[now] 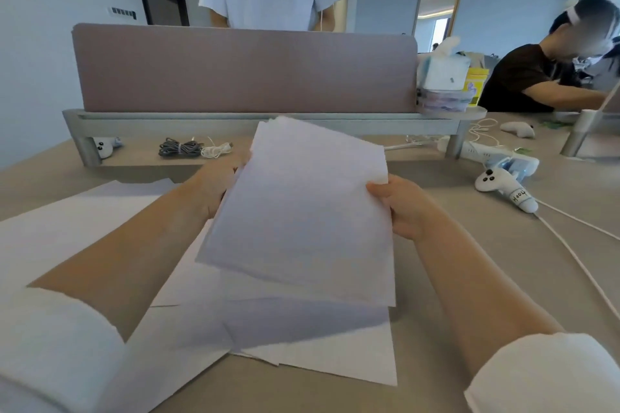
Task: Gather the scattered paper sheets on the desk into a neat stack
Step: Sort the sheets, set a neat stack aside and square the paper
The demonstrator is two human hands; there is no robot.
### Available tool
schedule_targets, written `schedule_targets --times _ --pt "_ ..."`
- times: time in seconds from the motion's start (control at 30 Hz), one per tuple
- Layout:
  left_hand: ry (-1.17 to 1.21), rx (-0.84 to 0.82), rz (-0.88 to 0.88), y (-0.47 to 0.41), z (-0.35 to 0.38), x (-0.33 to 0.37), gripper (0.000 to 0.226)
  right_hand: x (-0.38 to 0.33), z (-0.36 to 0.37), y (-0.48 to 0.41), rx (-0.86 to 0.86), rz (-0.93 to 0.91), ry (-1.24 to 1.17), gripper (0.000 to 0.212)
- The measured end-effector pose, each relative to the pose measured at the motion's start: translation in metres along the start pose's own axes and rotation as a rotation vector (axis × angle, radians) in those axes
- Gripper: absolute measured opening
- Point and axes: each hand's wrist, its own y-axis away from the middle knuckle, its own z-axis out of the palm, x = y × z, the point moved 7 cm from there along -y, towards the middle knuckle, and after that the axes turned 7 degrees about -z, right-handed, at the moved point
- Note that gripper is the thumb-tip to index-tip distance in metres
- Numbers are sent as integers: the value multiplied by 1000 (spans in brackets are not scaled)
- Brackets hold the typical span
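1. Left hand (214, 188): curled round left edge of held sheets (302, 211), fingers hidden behind the paper.
2. Right hand (399, 208): pinching right edge, thumb on top.
3. Held sheets: raised above desk (503, 261), tilted, edges fanned and uneven.
4. Loose sheets (67, 228): flat on desk beneath and to left, overlapping.
5. Plush toy (503, 186) at right, well apart from the paper; coiled cable (181, 147) under the divider shelf.
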Motion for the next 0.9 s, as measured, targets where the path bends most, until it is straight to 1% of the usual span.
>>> schedule_targets --times 0.1,0.17,0.2,0.27,0.33,0.37,0.4,0.43,0.5,0.57,0.6,0.63,0.67,0.7,0.73,0.77,0.8,0.83,0.87,0.9 --pt "-180 121 -107 -8 -19 -21 26 31 16 -13 -13 122 237 28" --pt "-263 187 -172 -11 -31 -40 20 46 21 -20 10 166 325 33" --pt "-264 206 -200 -13 -35 -48 19 50 23 -23 9 180 353 34" --pt "-198 198 -259 -11 -38 -61 23 56 28 -27 -18 230 318 32" --pt "-108 201 -273 -12 -39 -68 35 61 31 -32 -36 269 214 40" --pt "-76 214 -259 -15 -41 -70 46 62 33 -34 -35 273 145 39" --pt "-75 231 -238 -17 -41 -71 54 62 36 -34 -34 277 69 31" --pt "-95 252 -214 -18 -42 -71 58 63 38 -34 -37 290 17 23" --pt "-100 321 -141 -19 -45 -69 55 67 37 -32 -7 314 -8 15" --pt "-20 374 -108 -19 -50 -70 55 68 36 -31 -26 330 13 16" --pt "37 387 -120 -18 -52 -71 54 68 35 -30 -45 342 40 18" --pt "100 380 -141 -16 -52 -73 49 69 33 -30 -57 348 78 17" --pt "140 346 -164 -15 -49 -73 36 68 33 -29 -77 351 109 10" --pt "153 291 -198 -12 -42 -72 19 66 34 -28 -99 335 146 2" --pt "137 237 -226 -9 -37 -72 12 64 35 -27 -124 311 183 4" --pt "106 206 -237 -7 -34 -70 11 63 37 -28 -154 276 229 12" --pt "73 194 -232 -7 -33 -69 13 64 37 -30 -167 245 279 25" --pt "59 205 -211 -8 -36 -68 24 64 38 -31 -172 215 327 33" --pt "66 225 -189 -10 -40 -68 34 63 38 -31 -164 188 367 35" --pt "86 252 -169 -12 -45 -68 39 62 37 -30 -160 176 376 31"
